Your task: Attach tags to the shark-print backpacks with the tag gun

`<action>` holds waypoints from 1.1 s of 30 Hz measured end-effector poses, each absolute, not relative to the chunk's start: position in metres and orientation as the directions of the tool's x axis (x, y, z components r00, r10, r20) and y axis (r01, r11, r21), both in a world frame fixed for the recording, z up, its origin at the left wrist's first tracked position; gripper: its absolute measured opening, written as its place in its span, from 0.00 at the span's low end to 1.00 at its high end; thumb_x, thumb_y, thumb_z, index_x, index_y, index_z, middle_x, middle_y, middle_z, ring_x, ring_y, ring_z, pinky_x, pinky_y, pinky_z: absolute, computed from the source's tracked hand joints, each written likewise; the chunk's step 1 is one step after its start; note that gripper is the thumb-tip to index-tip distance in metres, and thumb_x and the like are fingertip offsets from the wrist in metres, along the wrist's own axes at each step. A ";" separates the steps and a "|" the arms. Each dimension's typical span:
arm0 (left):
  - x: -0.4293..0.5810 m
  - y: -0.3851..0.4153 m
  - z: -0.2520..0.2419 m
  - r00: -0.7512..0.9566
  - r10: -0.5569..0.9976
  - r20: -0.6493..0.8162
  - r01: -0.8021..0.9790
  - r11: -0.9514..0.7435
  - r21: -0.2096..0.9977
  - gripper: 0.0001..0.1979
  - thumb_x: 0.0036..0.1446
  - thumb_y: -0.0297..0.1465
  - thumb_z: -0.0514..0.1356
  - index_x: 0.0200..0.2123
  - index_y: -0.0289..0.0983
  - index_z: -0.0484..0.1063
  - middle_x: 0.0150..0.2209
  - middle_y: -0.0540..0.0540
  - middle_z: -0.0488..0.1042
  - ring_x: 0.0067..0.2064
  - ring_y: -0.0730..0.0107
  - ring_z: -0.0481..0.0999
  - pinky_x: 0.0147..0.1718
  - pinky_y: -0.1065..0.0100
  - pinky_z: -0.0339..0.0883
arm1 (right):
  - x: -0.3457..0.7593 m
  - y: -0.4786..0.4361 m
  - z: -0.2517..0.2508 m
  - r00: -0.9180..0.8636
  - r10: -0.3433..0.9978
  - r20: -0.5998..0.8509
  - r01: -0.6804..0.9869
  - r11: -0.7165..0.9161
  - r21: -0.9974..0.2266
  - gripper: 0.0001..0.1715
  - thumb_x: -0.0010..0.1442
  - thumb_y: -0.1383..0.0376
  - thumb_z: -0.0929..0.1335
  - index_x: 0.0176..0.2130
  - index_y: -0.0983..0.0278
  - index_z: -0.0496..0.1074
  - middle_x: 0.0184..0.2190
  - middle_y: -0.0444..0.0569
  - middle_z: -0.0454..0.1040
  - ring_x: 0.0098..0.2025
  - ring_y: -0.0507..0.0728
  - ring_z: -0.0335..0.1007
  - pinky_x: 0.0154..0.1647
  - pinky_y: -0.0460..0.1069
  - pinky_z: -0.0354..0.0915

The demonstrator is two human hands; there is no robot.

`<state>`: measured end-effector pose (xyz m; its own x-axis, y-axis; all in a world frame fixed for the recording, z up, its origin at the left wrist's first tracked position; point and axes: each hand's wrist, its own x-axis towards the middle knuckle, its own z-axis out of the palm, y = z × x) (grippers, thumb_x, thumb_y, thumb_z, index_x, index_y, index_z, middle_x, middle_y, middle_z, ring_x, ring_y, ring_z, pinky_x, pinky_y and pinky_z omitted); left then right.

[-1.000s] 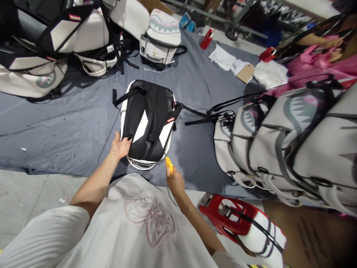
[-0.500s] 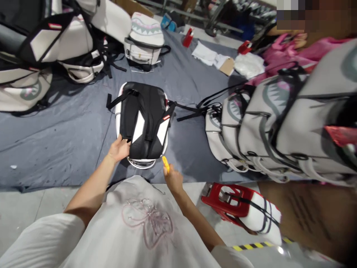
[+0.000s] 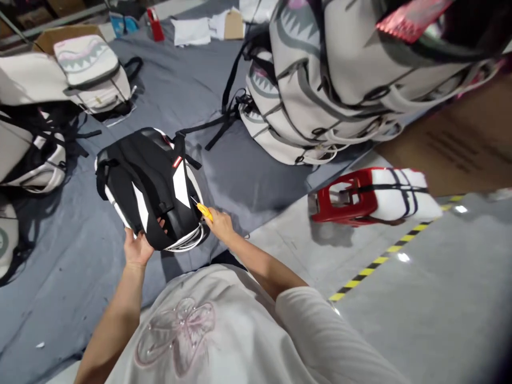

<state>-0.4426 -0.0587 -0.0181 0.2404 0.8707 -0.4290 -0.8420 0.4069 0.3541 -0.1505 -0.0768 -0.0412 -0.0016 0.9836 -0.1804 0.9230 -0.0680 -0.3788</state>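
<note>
A black and white backpack [image 3: 154, 176] lies on the grey-covered table with its shoulder straps facing up, its back panel turned at a slant. At its lower left, my left hand [image 3: 139, 246] grips the backpack; the thumb is on the side and fingertips show behind a strap. My right hand [image 3: 220, 223] is closed around a small yellow-handled tool [image 3: 205, 212] with a thin metal tip. That tip is at the backpack's lower right side, close to the white strap patch; whether it touches the fabric I cannot tell.
Pale backpacks with a shark-mouth print [image 3: 288, 90] are stacked at the right, their straps trailing over the table [image 3: 224, 176]. More backpacks [image 3: 90, 69] stand at the left. A red and white object with black bands [image 3: 372, 194] is beyond the table edge, near striped floor tape [image 3: 376, 261].
The view has swung right. The backpack is now turned at a slant and looks tilted up. My right hand has brought the yellow tool from its bottom corner up to its right side.
</note>
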 end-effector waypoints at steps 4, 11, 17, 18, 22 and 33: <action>-0.441 -0.057 -0.014 0.245 0.852 -0.463 -0.797 0.449 0.404 0.41 0.62 0.54 0.52 0.69 0.34 0.50 0.63 0.27 0.63 0.67 0.43 0.60 0.64 0.34 0.46 | -0.144 -0.082 -0.043 -0.003 0.979 -0.202 0.902 -0.085 -0.424 0.25 0.72 0.54 0.57 0.59 0.64 0.65 0.48 0.54 0.78 0.47 0.57 0.75 0.45 0.48 0.61; -0.434 -0.060 -0.002 0.262 0.837 -0.480 -0.746 0.491 0.449 0.46 0.59 0.58 0.52 0.68 0.30 0.51 0.62 0.23 0.64 0.67 0.41 0.60 0.64 0.34 0.48 | -0.127 -0.094 -0.021 0.003 0.949 -0.316 0.942 -0.109 -0.318 0.25 0.71 0.50 0.56 0.55 0.64 0.66 0.41 0.54 0.80 0.40 0.59 0.77 0.36 0.48 0.60; -0.435 -0.059 0.001 0.259 0.808 -0.529 -0.714 0.529 0.459 0.41 0.62 0.56 0.49 0.63 0.26 0.60 0.56 0.23 0.71 0.62 0.41 0.67 0.61 0.37 0.56 | -0.123 -0.101 -0.021 0.053 0.916 -0.397 0.918 -0.201 -0.342 0.23 0.71 0.53 0.58 0.50 0.67 0.68 0.36 0.57 0.79 0.39 0.61 0.77 0.35 0.48 0.60; -0.434 -0.059 0.000 0.247 0.807 -0.537 -0.718 0.524 0.458 0.41 0.62 0.56 0.49 0.62 0.26 0.62 0.55 0.23 0.72 0.62 0.41 0.68 0.61 0.38 0.58 | -0.122 -0.104 -0.021 0.058 0.912 -0.405 0.894 -0.228 -0.385 0.22 0.70 0.54 0.58 0.50 0.67 0.69 0.36 0.57 0.79 0.39 0.61 0.77 0.35 0.48 0.60; -0.434 -0.057 -0.006 0.185 0.803 -0.567 -0.761 0.482 0.435 0.36 0.62 0.55 0.49 0.54 0.29 0.71 0.49 0.28 0.78 0.58 0.45 0.73 0.59 0.42 0.63 | -0.118 -0.111 -0.020 0.070 0.891 -0.449 0.609 -0.395 -0.688 0.21 0.69 0.54 0.57 0.43 0.65 0.70 0.27 0.50 0.74 0.29 0.57 0.73 0.29 0.48 0.61; -0.433 -0.056 -0.001 0.211 0.775 -0.596 -0.808 0.482 0.340 0.34 0.65 0.53 0.44 0.50 0.30 0.74 0.45 0.34 0.81 0.58 0.48 0.73 0.60 0.48 0.64 | -0.106 -0.133 -0.002 -0.118 0.739 -0.663 -0.084 -0.672 -0.735 0.33 0.55 0.34 0.62 0.31 0.61 0.64 0.14 0.35 0.52 0.13 0.48 0.50 0.14 0.46 0.53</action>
<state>-0.4334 -0.0558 -0.0013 0.2109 0.7747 -0.5961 -0.8076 0.4817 0.3403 -0.1057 -0.1333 -0.0022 -0.1176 0.7395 -0.6629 -0.0836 -0.6725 -0.7354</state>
